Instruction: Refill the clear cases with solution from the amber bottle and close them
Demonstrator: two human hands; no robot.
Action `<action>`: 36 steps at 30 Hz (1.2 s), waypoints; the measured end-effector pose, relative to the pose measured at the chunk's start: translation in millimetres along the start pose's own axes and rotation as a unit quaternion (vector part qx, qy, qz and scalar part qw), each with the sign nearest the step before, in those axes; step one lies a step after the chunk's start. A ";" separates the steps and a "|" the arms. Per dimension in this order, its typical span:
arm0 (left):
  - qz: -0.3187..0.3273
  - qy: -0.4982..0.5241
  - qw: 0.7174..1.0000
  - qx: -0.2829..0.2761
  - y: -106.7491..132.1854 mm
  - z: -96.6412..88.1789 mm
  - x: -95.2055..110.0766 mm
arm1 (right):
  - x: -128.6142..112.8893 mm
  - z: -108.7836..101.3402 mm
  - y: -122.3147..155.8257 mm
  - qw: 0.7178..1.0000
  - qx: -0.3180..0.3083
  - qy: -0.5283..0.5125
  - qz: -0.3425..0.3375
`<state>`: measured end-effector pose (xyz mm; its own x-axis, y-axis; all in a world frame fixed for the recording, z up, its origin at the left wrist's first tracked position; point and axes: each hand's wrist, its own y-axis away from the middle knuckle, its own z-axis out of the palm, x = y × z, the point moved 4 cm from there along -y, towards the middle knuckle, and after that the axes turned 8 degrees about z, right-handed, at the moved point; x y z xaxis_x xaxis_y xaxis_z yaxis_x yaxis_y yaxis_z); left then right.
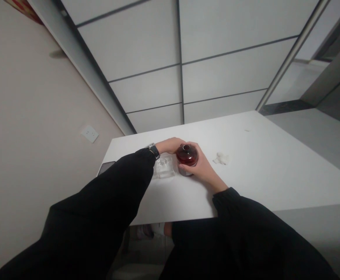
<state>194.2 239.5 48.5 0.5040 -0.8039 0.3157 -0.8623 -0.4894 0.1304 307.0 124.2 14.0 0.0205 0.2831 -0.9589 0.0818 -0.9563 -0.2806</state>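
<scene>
A round glass bottle (186, 155) of dark red liquid stands on the white table (254, 167), with a narrow neck and a small round mouth. My right hand (200, 166) wraps its right side and lower part. My left hand (170, 145) reaches over from the left, its fingers against the bottle's far left shoulder. A black wristwatch (154, 151) sits on my left wrist. Under that wrist lies a clear square glass ashtray (164, 166), close to the bottle. Black sleeves cover both forearms.
A black phone (106, 168) lies at the table's left edge, partly behind my left arm. A crumpled white tissue (221, 158) lies to the right of the bottle. A beige wall with a white socket plate (90, 133) runs along the left. Large grey-white panels fill the far view.
</scene>
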 end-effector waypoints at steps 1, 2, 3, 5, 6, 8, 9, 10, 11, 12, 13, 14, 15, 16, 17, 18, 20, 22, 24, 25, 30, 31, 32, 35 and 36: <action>-0.008 0.007 1.000 0.009 5.0 -5.1 0.1 | 0.1 -2.4 2.2 1.000 0.004 0.004 -0.001; -0.019 0.016 0.999 0.020 13.2 -11.6 -0.2 | -0.2 -5.3 4.8 1.000 0.009 0.010 -0.002; -0.033 0.025 0.998 0.036 24.9 -19.3 -0.6 | -0.7 -8.4 7.7 1.000 0.015 0.018 -0.002; -0.060 0.041 0.993 0.092 57.9 -35.7 -0.9 | -2.2 -14.0 14.9 0.999 0.020 0.028 0.004; -0.072 0.050 0.989 0.117 78.0 -41.7 -0.4 | -3.1 -16.2 19.1 0.999 0.020 0.029 0.009; -0.096 0.068 0.981 0.155 120.7 -45.2 2.3 | -5.5 -19.1 28.4 0.999 0.022 0.028 0.015; -0.107 0.074 0.977 0.169 141.4 -42.5 4.9 | -6.9 -19.7 33.4 0.999 0.022 0.028 0.017; -0.116 0.078 0.974 0.181 160.5 -37.2 8.3 | -8.1 -19.5 38.4 0.999 0.021 0.030 0.017; -0.122 0.080 0.971 0.192 177.2 -29.6 12.4 | -9.1 -18.6 43.4 0.999 0.018 0.034 0.017; -0.126 0.080 0.968 0.201 191.2 -20.4 17.1 | -9.8 -16.7 48.3 0.999 0.011 0.038 0.018; -0.130 0.078 0.966 0.209 202.3 -10.4 21.9 | -10.0 -13.9 53.0 0.999 0.000 0.042 0.021; -0.134 0.075 0.964 0.219 210.7 -0.4 26.4 | -9.5 -10.4 57.3 0.999 -0.012 0.042 0.027; -0.137 0.071 0.961 0.230 216.5 9.1 30.1 | -8.5 -6.2 61.2 0.998 -0.023 0.040 0.036; -0.141 0.067 0.958 0.240 220.0 17.8 32.7 | -6.9 -1.7 64.6 0.998 -0.031 0.034 0.047; -0.145 0.064 0.955 0.250 221.8 25.6 34.0 | -4.9 3.1 67.5 0.997 -0.037 0.028 0.059; -0.150 0.062 0.951 0.263 222.4 32.0 33.8 | -2.8 8.1 69.8 0.997 -0.039 0.023 0.070; -0.162 0.065 0.939 0.295 221.7 41.7 29.4 | 0.4 17.0 72.8 0.996 -0.032 0.015 0.080; -0.176 0.075 0.928 0.320 220.0 48.4 22.5 | 2.0 24.9 74.2 0.996 -0.036 0.007 0.083; -0.188 0.094 0.921 0.329 218.6 53.5 16.4 | 1.9 30.2 74.7 0.995 -0.051 0.002 0.084; -0.196 0.109 0.918 0.328 218.5 55.5 14.5 | 1.4 31.8 74.8 0.995 -0.060 0.001 0.085; -0.233 0.204 0.900 0.306 225.6 62.7 18.9 | -1.8 31.7 76.3 0.995 -0.069 0.014 0.072; -0.235 0.218 0.898 0.301 227.7 64.4 21.7 | -1.9 31.6 76.9 0.995 -0.070 0.016 0.068; -0.236 0.231 0.895 0.299 230.0 66.4 24.6 | -1.7 31.7 77.5 0.995 -0.073 0.017 0.064; -0.239 0.268 0.880 0.311 238.2 73.5 31.7 | -1.0 32.7 79.3 0.994 -0.085 0.014 0.061; -0.241 0.276 0.873 0.322 241.5 75.3 33.6 | -1.2 33.1 79.6 0.994 -0.088 0.012 0.062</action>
<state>6.6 68.8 19.9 0.5465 -0.2538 0.7981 -0.2607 -0.9572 -0.1259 280.5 45.4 -8.6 0.0650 0.1684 -0.9836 0.2504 -0.9569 -0.1472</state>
